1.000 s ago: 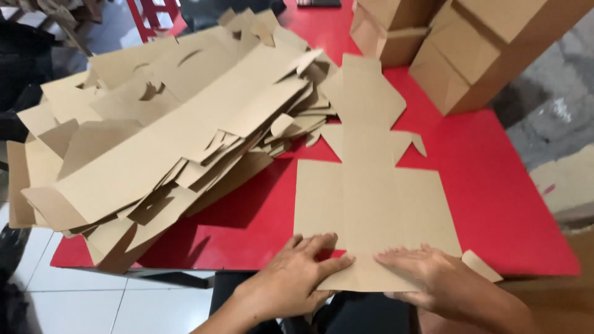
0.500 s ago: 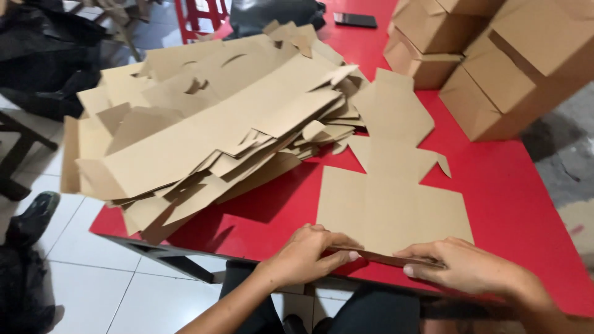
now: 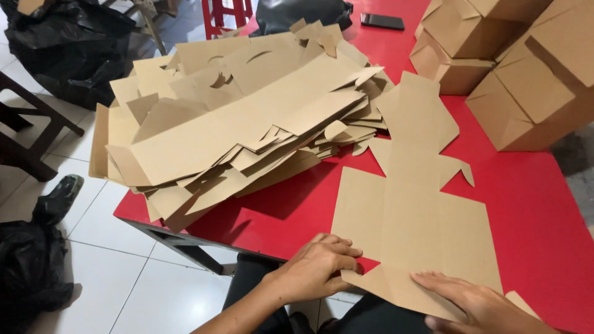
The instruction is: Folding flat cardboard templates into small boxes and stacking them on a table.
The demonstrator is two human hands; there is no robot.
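1. Brown cardboard dominates the view; a single flat die-cut box blank (image 3: 408,210) lies spread on the red table (image 3: 532,204), its near edge at the table's front edge, just in front of the person.
2. Left hand (image 3: 318,266) rests palm down with fingers slightly curled, fingertips touching the blank's near-left corner flap; it presses rather than grips, and nothing is closed inside it.
3. Right hand (image 3: 479,303) lies flat and open, fingers stretched leftward over the blank's near edge; it pins the sheet down and has hold of nothing.
4. Change since a second ago: both hands were then spread flat on the bottom panel; half a second ago they appeared to pinch up the near edge; now that near strip shows a crease line and a slightly raised flap at the left corner; my judgement is that a first fold along the near edge is being pressed in.
5. Surroundings: a loose pile of unfolded blanks (image 3: 241,124) covers the table's left half, touching the working blank only near its far flaps; several assembled cardboard boxes (image 3: 526,74) stand at the far right; a dark phone (image 3: 382,21) lies at the far edge; black plastic bags (image 3: 68,43) sit on the tiled floor to the left.
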